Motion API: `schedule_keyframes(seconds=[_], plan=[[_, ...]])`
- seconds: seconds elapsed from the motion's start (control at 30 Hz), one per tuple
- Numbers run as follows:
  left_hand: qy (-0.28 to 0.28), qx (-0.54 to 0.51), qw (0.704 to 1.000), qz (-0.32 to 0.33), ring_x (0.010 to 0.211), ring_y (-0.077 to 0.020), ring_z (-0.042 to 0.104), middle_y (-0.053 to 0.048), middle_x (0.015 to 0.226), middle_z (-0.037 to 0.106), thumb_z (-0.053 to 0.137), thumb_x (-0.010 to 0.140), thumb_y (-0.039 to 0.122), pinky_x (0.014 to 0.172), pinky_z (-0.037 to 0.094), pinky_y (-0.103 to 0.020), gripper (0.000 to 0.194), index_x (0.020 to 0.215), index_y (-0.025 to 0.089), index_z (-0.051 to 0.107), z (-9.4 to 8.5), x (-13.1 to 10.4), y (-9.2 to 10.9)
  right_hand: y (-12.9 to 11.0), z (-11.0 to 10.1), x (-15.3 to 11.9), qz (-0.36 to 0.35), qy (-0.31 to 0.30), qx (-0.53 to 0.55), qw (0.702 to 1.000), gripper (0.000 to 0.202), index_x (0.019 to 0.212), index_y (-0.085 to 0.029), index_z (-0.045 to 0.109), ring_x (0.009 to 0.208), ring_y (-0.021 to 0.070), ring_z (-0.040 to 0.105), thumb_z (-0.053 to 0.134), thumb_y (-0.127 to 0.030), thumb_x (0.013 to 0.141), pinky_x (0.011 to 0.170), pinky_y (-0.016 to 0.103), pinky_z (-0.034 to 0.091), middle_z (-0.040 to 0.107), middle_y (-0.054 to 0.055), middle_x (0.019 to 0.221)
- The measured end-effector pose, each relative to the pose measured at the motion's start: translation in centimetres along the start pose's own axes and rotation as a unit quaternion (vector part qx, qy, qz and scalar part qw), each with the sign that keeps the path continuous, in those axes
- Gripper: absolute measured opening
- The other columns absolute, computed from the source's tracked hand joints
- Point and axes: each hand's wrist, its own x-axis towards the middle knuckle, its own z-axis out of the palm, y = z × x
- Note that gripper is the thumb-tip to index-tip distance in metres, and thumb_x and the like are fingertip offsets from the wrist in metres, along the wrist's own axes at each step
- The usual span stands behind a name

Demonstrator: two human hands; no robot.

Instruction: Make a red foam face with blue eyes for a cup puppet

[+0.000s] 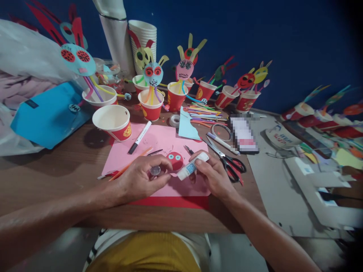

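Note:
My right hand (217, 177) is closed around a white glue stick (187, 170) with a blue label, its end tilted down to the left. That end meets, or nearly meets, a small pink paper piece (174, 174) pinched in the fingertips of my left hand (138, 177). A clear round cap (155, 170) is also tucked in the left fingers. Just behind the hands lies a red paper face (174, 160) with pale blue eyes, partly hidden by the left fingers. Under all this is a pink paper sheet (164, 138), with a red sheet (176, 202) showing along its near edge.
Black-handled scissors (227, 160) and a phone (244, 134) lie to the right. A marker (140, 137) rests on the pink sheet beside an upright paper cup (112, 120). Cups with paper puppets (153, 94) line the back, near several loose coloured sticks (205, 113).

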Motion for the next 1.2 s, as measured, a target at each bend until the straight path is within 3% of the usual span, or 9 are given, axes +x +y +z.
schedule_keyframes(seconds=[0.17,0.33,0.53,0.67,0.83,0.97,1.2], plan=[[-0.007,0.017,1.0,0.007,0.055,-0.0067,0.053,0.002,0.069,0.062,0.058,0.077,0.019,0.052,0.043,-0.016,0.011,0.086,0.014,0.062,-0.2,0.1,0.3,0.2,-0.1,0.1,-0.007,-0.009,0.018,1.0,0.019,0.083,-0.017,0.059,0.048,0.0097,0.054,0.058,-0.036,0.084,0.049,0.022,0.045,0.056,-0.004,0.056],[-0.007,0.002,1.0,0.012,0.059,-0.008,0.055,0.001,0.067,0.063,0.055,0.077,0.016,0.056,0.045,-0.018,0.008,0.077,0.014,0.063,-0.1,0.0,0.2,0.2,-0.1,0.2,-0.008,-0.009,0.015,1.0,0.02,0.081,-0.017,0.059,0.049,0.0104,0.054,0.058,-0.036,0.084,0.048,0.023,0.045,0.056,-0.004,0.056],[0.008,-0.112,0.987,-0.119,0.048,-0.0047,0.047,0.004,0.06,0.058,0.059,0.074,0.017,0.044,0.036,-0.014,0.004,0.071,0.015,0.06,-0.3,0.4,0.0,0.5,-0.4,0.4,-0.01,0.012,0.035,0.999,0.018,0.083,-0.018,0.059,0.048,0.0095,0.05,0.058,-0.036,0.084,0.048,0.022,0.04,0.054,-0.004,0.055],[0.02,-0.269,0.937,-0.222,0.036,-0.0045,0.037,0.007,0.045,0.048,0.062,0.076,0.026,0.035,0.026,-0.014,0.012,0.073,0.018,0.054,-0.5,1.1,0.1,0.5,-0.7,0.3,-0.029,0.017,0.052,0.998,0.016,0.085,-0.018,0.061,0.047,0.0077,0.042,0.061,-0.034,0.082,0.047,0.02,0.034,0.049,-0.006,0.053],[0.082,-0.513,0.816,-0.253,0.049,-0.0081,0.05,0.005,0.057,0.052,0.058,0.077,0.016,0.049,0.042,-0.019,0.009,0.074,0.018,0.051,-0.8,2.0,0.3,0.3,-0.7,-0.1,-0.039,-0.013,0.036,0.999,0.018,0.094,-0.02,0.061,0.059,0.0104,0.055,0.065,-0.03,0.08,0.056,0.022,0.042,0.061,-0.002,0.065],[0.138,-0.583,0.758,-0.255,0.068,-0.0134,0.058,-0.001,0.072,0.06,0.051,0.081,0.012,0.063,0.049,-0.027,0.007,0.076,0.016,0.053,-0.9,2.2,1.3,-0.1,-0.1,-0.4,-0.043,-0.031,-0.009,0.999,0.021,0.098,-0.021,0.056,0.069,0.0134,0.062,0.063,-0.032,0.082,0.068,0.027,0.049,0.067,0.001,0.079],[0.245,-0.643,0.694,-0.214,0.082,-0.0171,0.061,-0.005,0.083,0.064,0.047,0.084,0.012,0.063,0.048,-0.027,0.01,0.078,0.016,0.054,0.8,2.3,3.6,-0.8,0.9,-0.7,-0.062,-0.034,-0.014,0.997,0.03,0.104,-0.018,0.052,0.076,0.016,0.065,0.061,-0.037,0.083,0.072,0.031,0.051,0.069,0.005,0.086]])
